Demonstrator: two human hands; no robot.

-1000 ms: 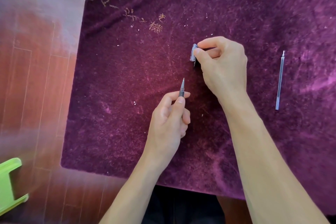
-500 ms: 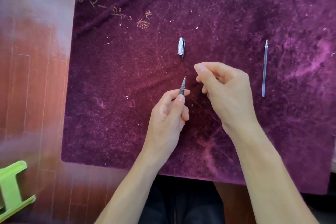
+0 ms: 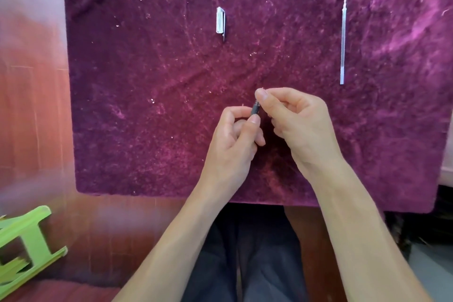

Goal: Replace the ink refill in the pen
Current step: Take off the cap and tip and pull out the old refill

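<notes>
My left hand (image 3: 232, 144) grips the dark pen (image 3: 255, 108) upright, and most of the barrel is hidden in the fist. My right hand (image 3: 297, 125) pinches the pen's tip end between thumb and forefinger, covering the point. The clear pen cap (image 3: 220, 21) with its clip lies alone on the purple cloth (image 3: 147, 81), well beyond both hands. A thin clear ink refill (image 3: 343, 41) lies lengthwise on the cloth to the far right, untouched.
The cloth covers a small table; its near edge runs just under my wrists. Reddish wood floor (image 3: 31, 117) lies to the left. A green plastic stool (image 3: 22, 245) sits at the lower left. My dark trousers show below the table.
My right hand set the cap down on the cloth, drew back toward me and closed its fingers on the pen's tip. The left hand kept holding the pen.
</notes>
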